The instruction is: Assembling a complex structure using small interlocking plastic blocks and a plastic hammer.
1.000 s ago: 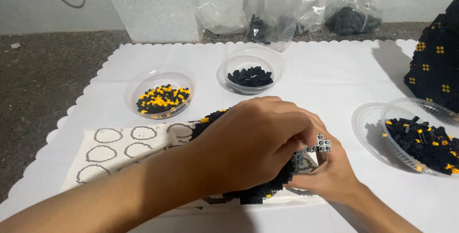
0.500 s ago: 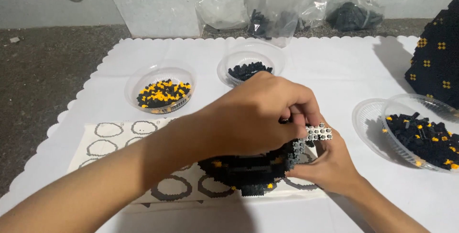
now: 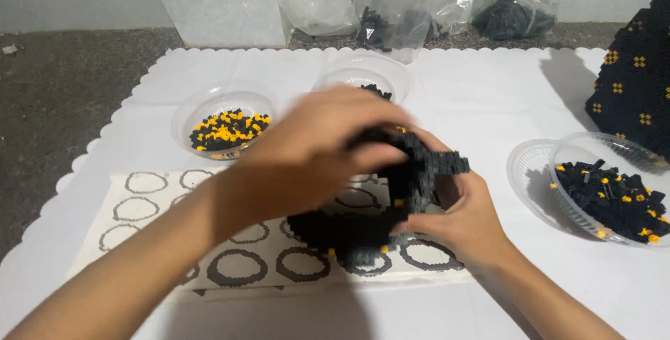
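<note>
Gripping black brick model (image 3: 391, 193) from both sides; left hand (image 3: 321, 151) arched over top; right hand (image 3: 467, 218) cupping beneath.

Block model (image 3: 391, 193): raised and turned since one second ago. It then lay low over the ring sheet (image 3: 230, 249), mostly covered; it now stands tilted, its grey upper edge lifted clear toward the right.

Left hand (image 3: 314, 151): shifted up and left across the model's top, now blurred with motion and covering part of the middle bowl (image 3: 363, 78), which earlier showed whole.

Right hand (image 3: 464, 218): moved from beneath the model to its right flank, fingers (image 3: 419, 225) pressed on the lower edge.
</note>
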